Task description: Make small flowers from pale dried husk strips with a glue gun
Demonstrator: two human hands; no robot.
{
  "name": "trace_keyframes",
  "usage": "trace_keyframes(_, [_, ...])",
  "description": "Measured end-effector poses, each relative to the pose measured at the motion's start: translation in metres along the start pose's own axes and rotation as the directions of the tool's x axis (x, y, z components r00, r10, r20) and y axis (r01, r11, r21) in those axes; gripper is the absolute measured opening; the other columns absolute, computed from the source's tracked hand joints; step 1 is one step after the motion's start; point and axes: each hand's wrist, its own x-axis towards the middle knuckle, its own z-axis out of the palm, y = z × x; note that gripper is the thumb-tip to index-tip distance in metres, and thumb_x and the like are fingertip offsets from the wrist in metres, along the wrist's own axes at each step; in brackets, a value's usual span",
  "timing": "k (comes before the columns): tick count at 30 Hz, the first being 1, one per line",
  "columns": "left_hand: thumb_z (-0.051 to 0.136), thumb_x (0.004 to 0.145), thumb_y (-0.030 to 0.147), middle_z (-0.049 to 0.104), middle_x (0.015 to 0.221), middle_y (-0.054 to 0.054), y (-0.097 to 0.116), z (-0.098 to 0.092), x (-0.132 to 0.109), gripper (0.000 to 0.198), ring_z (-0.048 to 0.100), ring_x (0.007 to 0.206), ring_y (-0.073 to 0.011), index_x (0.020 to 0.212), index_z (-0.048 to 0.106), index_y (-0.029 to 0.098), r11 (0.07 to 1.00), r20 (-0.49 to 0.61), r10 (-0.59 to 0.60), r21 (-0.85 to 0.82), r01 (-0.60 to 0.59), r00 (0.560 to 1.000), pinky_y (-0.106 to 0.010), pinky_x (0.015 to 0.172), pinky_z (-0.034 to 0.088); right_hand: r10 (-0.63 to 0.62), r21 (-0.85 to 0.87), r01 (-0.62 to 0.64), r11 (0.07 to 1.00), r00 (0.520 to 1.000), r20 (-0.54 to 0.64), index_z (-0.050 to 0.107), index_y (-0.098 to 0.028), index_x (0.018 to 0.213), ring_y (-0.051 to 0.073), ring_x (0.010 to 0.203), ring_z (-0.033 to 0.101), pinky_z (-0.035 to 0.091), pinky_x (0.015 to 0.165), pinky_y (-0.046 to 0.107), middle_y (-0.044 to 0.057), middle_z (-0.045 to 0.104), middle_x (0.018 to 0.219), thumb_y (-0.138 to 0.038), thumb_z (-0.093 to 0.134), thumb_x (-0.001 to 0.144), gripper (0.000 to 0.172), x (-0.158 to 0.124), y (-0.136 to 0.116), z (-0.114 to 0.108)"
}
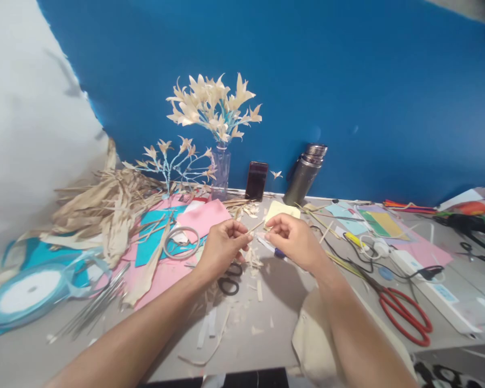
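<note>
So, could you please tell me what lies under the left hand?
Black scissors lie under the left hand, which pinches a strip with the right hand; only their handles show, the blades are covered.

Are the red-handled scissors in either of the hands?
No, the red-handled scissors lie on the table off to the right, while the left hand and right hand pinch a thin pale strip.

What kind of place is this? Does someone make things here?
Probably a craft table. Dried leaves are piled on it, red scissors and coloured paper lie about, and a vase of handmade flowers stands by the blue wall. The left hand and right hand pinch a thin dry strip.
</note>
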Motion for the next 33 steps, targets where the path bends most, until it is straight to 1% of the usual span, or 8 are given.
trace_keyframes(4, [0.078, 0.066, 0.023, 0.062, 0.055, -0.001, 0.0, 0.001, -0.001, 0.017, 0.059, 0.049, -0.0138, 0.071, 0.065, 0.015, 1.0, 0.016, -0.009, 0.013, 0.008, 1.0, -0.023, 0.039, 0.05, 0.117, 0.165, -0.132, 0.977, 0.989, 0.094, 0.062, -0.018, 0.09, 0.011, 0.052, 0.053, 0.039, 0.049, 0.022, -0.002, 0.063, 0.067, -0.033, 0.068, 0.074, 0.023, 0.0, -0.005, -0.004])
trace_keyframes(10, [0.079, 0.066, 0.022, 0.065, 0.059, -0.002, -0.001, 0.001, -0.001, 0.013, 0.058, 0.048, -0.0121, 0.072, 0.07, 0.014, 0.999, 0.033, -0.04, -0.018, 0.041, 0.999, -0.022, 0.043, 0.05, 0.148, 0.417, -0.18, 0.891, 0.983, 0.11, 0.064, -0.017, 0.087, 0.008, 0.049, 0.048, 0.034, 0.045, 0.02, -0.001, 0.064, 0.066, -0.032, 0.076, 0.071, 0.026, 0.002, 0.003, -0.005])
trace_keyframes(15, [0.086, 0.06, 0.025, 0.069, 0.067, -0.005, -0.004, 0.0, 0.002, 0.028, 0.066, 0.061, -0.0151, 0.08, 0.071, 0.013, 0.97, 0.081, -0.081, -0.223, 0.098, 0.993, -0.024, 0.054, 0.053, 0.1, 0.795, -0.235, 0.56, 0.971, 0.217, 0.068, -0.016, 0.097, 0.005, 0.048, 0.042, 0.028, 0.042, 0.018, 0.001, 0.064, 0.074, -0.029, 0.082, 0.068, 0.035, 0.009, 0.01, -0.007])
trace_keyframes(18, [0.089, 0.058, 0.024, 0.068, 0.071, -0.004, -0.002, 0.002, 0.0, 0.03, 0.063, 0.061, -0.0127, 0.08, 0.071, 0.013, 0.916, 0.16, -0.111, -0.366, 0.163, 0.981, -0.022, 0.053, 0.049, 0.057, 0.867, -0.281, 0.413, 0.957, 0.283, 0.07, -0.017, 0.099, 0.004, 0.051, 0.041, 0.028, 0.042, 0.017, 0.0, 0.061, 0.077, -0.024, 0.083, 0.068, 0.034, 0.013, 0.013, -0.004])
trace_keyframes(22, [0.087, 0.064, 0.028, 0.064, 0.073, -0.002, 0.003, 0.005, -0.006, 0.026, 0.059, 0.065, -0.0114, 0.074, 0.066, 0.015, 0.883, 0.235, -0.066, -0.438, 0.166, 0.97, -0.021, 0.054, 0.047, 0.007, 0.897, -0.329, 0.295, 0.94, 0.342, 0.068, -0.021, 0.102, 0.004, 0.051, 0.039, 0.029, 0.043, 0.015, -0.001, 0.06, 0.08, -0.02, 0.082, 0.071, 0.034, 0.012, 0.014, 0.011])
trace_keyframes(25, [0.083, 0.069, 0.03, 0.066, 0.081, -0.003, 0.005, 0.006, -0.009, 0.021, 0.057, 0.068, -0.0105, 0.074, 0.067, 0.016, 0.913, 0.173, 0.022, -0.405, 0.051, 0.985, -0.021, 0.056, 0.044, -0.023, 0.893, -0.374, 0.252, 0.92, 0.392, 0.066, -0.022, 0.103, 0.004, 0.051, 0.038, 0.029, 0.044, 0.015, -0.002, 0.06, 0.078, -0.018, 0.082, 0.07, 0.037, 0.009, 0.011, 0.023])
trace_keyframes(29, [0.078, 0.072, 0.027, 0.07, 0.098, -0.005, 0.008, 0.005, -0.012, 0.013, 0.05, 0.06, -0.0073, 0.074, 0.07, 0.017, 0.967, 0.096, 0.126, -0.233, -0.101, 0.987, -0.022, 0.053, 0.038, -0.031, 0.883, -0.394, 0.254, 0.909, 0.415, 0.062, -0.024, 0.108, 0.004, 0.047, 0.037, 0.027, 0.044, 0.015, -0.003, 0.061, 0.072, -0.017, 0.082, 0.069, 0.044, 0.007, 0.008, 0.03])
trace_keyframes(33, [0.077, 0.072, 0.027, 0.071, 0.089, -0.005, 0.012, 0.005, -0.016, 0.011, 0.049, 0.059, -0.0093, 0.072, 0.072, 0.017, 0.979, 0.103, 0.147, -0.158, -0.129, 0.984, -0.023, 0.053, 0.037, -0.037, 0.868, -0.403, 0.29, 0.901, 0.431, 0.06, -0.023, 0.113, 0.003, 0.043, 0.033, 0.025, 0.043, 0.015, -0.005, 0.06, 0.065, -0.019, 0.084, 0.068, 0.051, 0.007, 0.01, 0.028])
